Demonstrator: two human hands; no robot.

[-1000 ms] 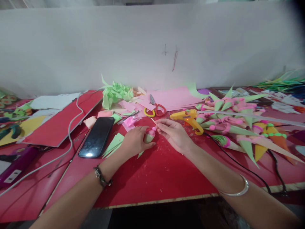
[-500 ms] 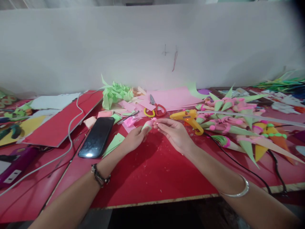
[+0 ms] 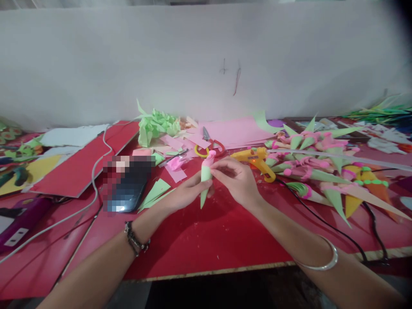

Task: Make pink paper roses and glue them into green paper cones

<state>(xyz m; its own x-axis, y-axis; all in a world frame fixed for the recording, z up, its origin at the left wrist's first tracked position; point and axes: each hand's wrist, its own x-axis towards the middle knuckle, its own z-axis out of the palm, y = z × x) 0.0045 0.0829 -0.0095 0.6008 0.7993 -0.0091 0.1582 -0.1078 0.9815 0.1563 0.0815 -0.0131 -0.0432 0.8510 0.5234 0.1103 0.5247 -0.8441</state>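
A small paper cone (image 3: 206,173), light green with a pink top, stands nearly upright with its point down. My left hand (image 3: 188,192) is closed around its lower part. At the cone's upper right side, my right hand (image 3: 237,180) pinches with thumb and forefinger at the pink and green edge; whether a tiny piece sits between the fingertips I cannot make out. Just right of my right hand lies a yellow glue gun (image 3: 254,159) with a small orange light. Scissors (image 3: 209,146) with red and yellow handles lie behind the cone.
Finished pink and green paper cones (image 3: 318,163) are heaped at the right. A dark phone (image 3: 128,189), partly pixelated, lies left of my left hand. Green crumpled paper (image 3: 157,126) and pink sheets (image 3: 238,133) are at the back. A white cable (image 3: 95,171) crosses the left side.
The paper cone has been turned upright, and its green point now shows below my left hand. My right fingers have shifted from its pink tip to its upper side.
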